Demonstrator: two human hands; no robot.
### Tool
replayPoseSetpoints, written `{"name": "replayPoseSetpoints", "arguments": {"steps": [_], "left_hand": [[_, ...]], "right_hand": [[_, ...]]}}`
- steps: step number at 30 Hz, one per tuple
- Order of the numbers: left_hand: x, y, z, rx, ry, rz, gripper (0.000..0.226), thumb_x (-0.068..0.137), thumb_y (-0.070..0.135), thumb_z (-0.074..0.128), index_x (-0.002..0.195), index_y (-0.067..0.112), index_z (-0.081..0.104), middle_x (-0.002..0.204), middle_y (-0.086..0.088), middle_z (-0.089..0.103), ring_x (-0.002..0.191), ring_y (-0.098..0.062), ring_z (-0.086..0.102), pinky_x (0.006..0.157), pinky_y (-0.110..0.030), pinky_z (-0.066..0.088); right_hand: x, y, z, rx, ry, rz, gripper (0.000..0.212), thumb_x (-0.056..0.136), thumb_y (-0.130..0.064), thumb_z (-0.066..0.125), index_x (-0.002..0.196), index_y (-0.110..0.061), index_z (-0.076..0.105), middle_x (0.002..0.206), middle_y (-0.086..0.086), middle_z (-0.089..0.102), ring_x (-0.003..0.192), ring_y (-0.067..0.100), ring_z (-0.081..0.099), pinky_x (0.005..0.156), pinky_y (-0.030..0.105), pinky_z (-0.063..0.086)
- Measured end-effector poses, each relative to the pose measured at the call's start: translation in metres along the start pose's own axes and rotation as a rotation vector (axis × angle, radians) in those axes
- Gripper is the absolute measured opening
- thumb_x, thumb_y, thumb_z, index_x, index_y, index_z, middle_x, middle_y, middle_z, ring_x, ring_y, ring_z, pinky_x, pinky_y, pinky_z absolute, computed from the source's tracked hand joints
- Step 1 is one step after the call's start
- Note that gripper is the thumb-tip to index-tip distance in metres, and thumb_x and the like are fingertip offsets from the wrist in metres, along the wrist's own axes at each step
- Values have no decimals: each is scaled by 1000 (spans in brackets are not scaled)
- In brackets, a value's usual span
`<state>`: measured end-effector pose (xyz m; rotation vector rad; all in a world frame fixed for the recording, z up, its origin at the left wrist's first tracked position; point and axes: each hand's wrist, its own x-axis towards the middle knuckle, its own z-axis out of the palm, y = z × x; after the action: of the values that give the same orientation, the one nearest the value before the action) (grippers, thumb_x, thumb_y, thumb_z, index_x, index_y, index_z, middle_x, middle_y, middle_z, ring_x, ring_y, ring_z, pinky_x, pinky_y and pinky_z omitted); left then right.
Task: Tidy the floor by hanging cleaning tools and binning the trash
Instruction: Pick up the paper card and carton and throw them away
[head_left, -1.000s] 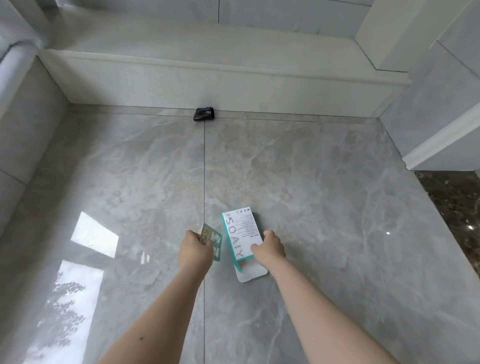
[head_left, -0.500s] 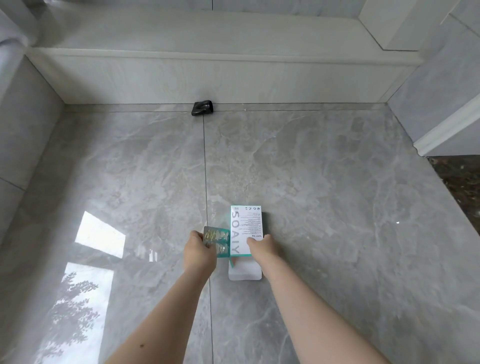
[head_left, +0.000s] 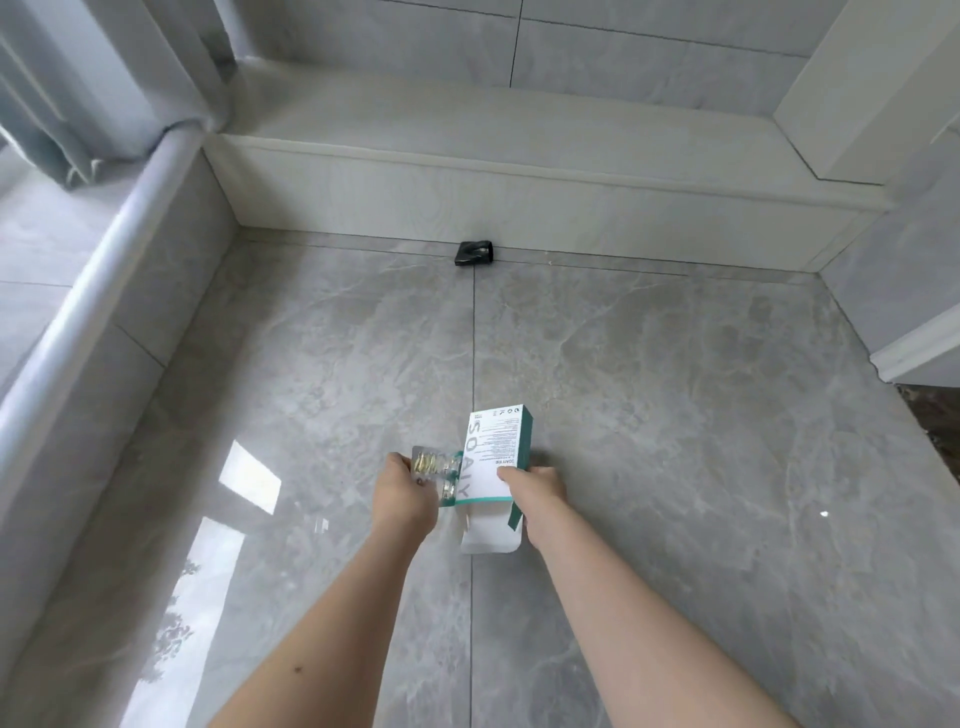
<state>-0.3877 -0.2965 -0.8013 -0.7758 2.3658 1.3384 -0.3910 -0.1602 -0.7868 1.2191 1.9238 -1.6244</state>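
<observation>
Left hand (head_left: 402, 491) is closed on a clear blister pack (head_left: 434, 470) with yellowish capsules showing through it. Right hand (head_left: 535, 491) grips a white-and-teal carton (head_left: 496, 457) by its near end, thumb on the white face. Both are lifted off the floor (head_left: 675, 415), and the blister pack overlaps the carton's left edge at about 9 o'clock from it.

Key relation: the carton's long axis runs roughly 6–12 o'clock, far end tipped slightly to 1. Its near flap (head_left: 488, 530) hangs open towards the wearer. So the open mouth is at 6, just beside both hands; left hand is the nearer one for feeding the pack in, if that's the plan. Judgement only.

Other trash: a small black crumpled item (head_left: 474, 253) lies at 12 o'clock, well apart from the hands, against the base of the white step (head_left: 519, 202). It sits close to the grout line, so neither hand is clearly nearer. No bin or cleaning tools in view.

Readable text: "SOAIY" in large grey-green letters along the carton's left side, reading sideways. The smaller print beside it is too fine to read. Nothing legible on the blister pack.
</observation>
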Motion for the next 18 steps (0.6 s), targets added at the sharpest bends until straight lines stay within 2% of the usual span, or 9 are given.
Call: {"name": "replayPoseSetpoints", "arguments": {"steps": [3,5,7,8,9,11,13,15,18], "left_hand": [[4,13,-29,-92,48,-1,9,88,3,46,86,11,44,72,1,50,63,-20,50,46,-26,37],[7,24,-54,-192,117,-25,16,86,0,46,78,14,43,71,0,49,62,-23,50,44,-25,34],[7,38,-78,-245,198,-44,17,83,-1,48,77,13,44,69,2,47,59,-18,47,44,-25,32],[4,45,-93,-262,234,-50,18,83,-1,49,75,14,44,67,4,46,57,-14,45,43,-25,30],[-1,53,-111,-269,264,-58,21,82,-1,49,73,16,43,67,6,46,56,-11,44,43,-25,29],[-15,67,-141,-269,312,-82,21,82,0,50,73,17,42,67,7,45,56,-9,43,44,-24,29],[-32,82,-177,-274,360,-125,16,82,1,51,76,15,44,69,6,46,61,-15,46,48,-25,32],[-50,97,-211,-252,399,-150,10,82,4,54,86,11,49,79,0,52,75,-24,51,60,-29,41],[-85,126,-268,-268,461,-208,13,82,7,56,94,8,52,94,-9,60,84,-28,57,69,-34,48]], "right_hand": [[-16,-30,17,-27,-4,-51,32,80,-13,64,110,-2,67,108,15,70,93,28,68,64,26,48],[-29,-53,32,-52,-26,-99,35,80,-15,65,113,-2,65,110,14,69,89,25,66,57,21,44],[-43,-75,45,-55,-36,-136,38,79,-17,65,114,-2,63,112,13,68,88,25,64,48,18,40],[-53,-88,52,-69,-43,-150,39,79,-18,66,114,-2,62,112,13,68,89,25,65,48,19,41],[-65,-101,59,-83,-54,-158,39,78,-19,66,113,-2,62,111,14,68,89,26,65,52,21,45],[-89,-123,66,-119,-86,-173,36,78,-21,68,107,-1,66,108,14,70,90,27,67,68,31,57],[-119,-146,71,-157,-159,-163,29,78,-22,69,99,-2,69,101,15,71,85,27,67,82,38,59],[-149,-168,75,-167,-238,-167,27,79,-22,69,99,-3,70,96,13,70,82,26,67,82,39,59],[-205,-209,78,-215,-326,-181,33,81,-24,67,107,-4,68,106,14,71,97,30,69,85,40,58]]}}
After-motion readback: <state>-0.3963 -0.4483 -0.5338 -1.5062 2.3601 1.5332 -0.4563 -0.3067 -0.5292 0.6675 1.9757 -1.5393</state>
